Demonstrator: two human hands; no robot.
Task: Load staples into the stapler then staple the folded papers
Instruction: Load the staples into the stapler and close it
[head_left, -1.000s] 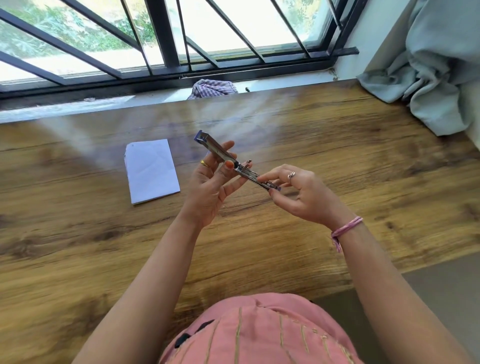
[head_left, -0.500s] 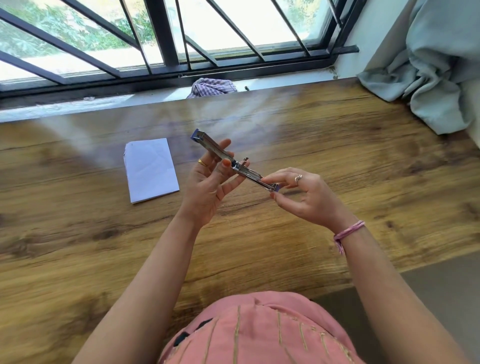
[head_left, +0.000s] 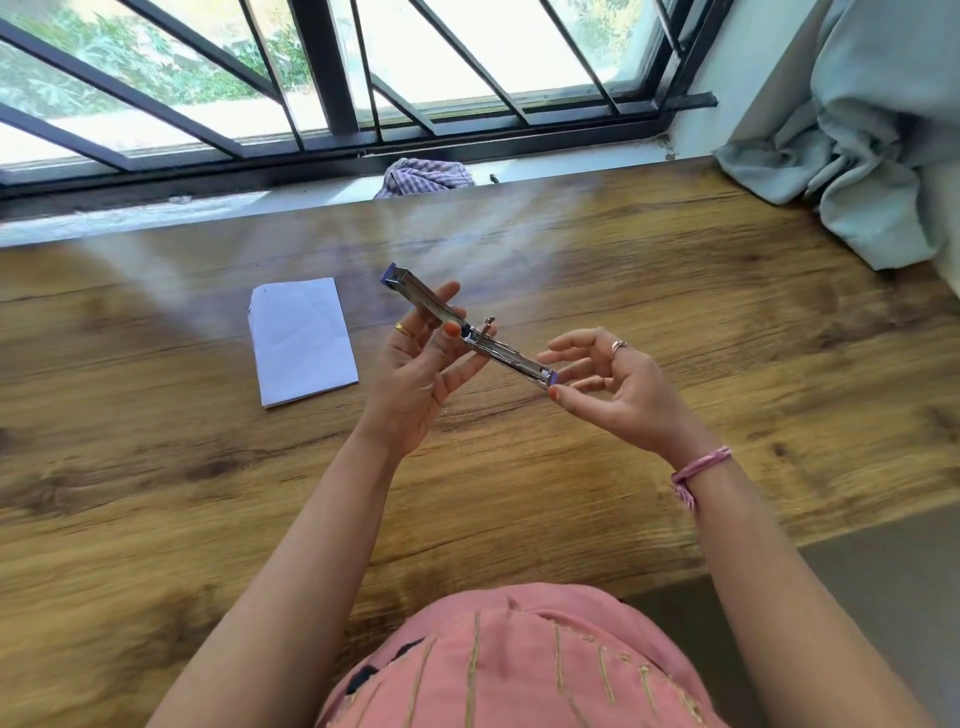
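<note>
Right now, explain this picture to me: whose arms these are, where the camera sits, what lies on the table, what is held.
There is no machine here. A person wears a camera on the head, so it looks down along their own arms. The left hand grips a stapler, opened out long, above a wooden table. The right hand pinches the stapler's near end with thumb and fingers. A folded white paper lies flat on the table, left of the hands, untouched. Beyond the table are a barred window, a checked cloth and a grey curtain.
</note>
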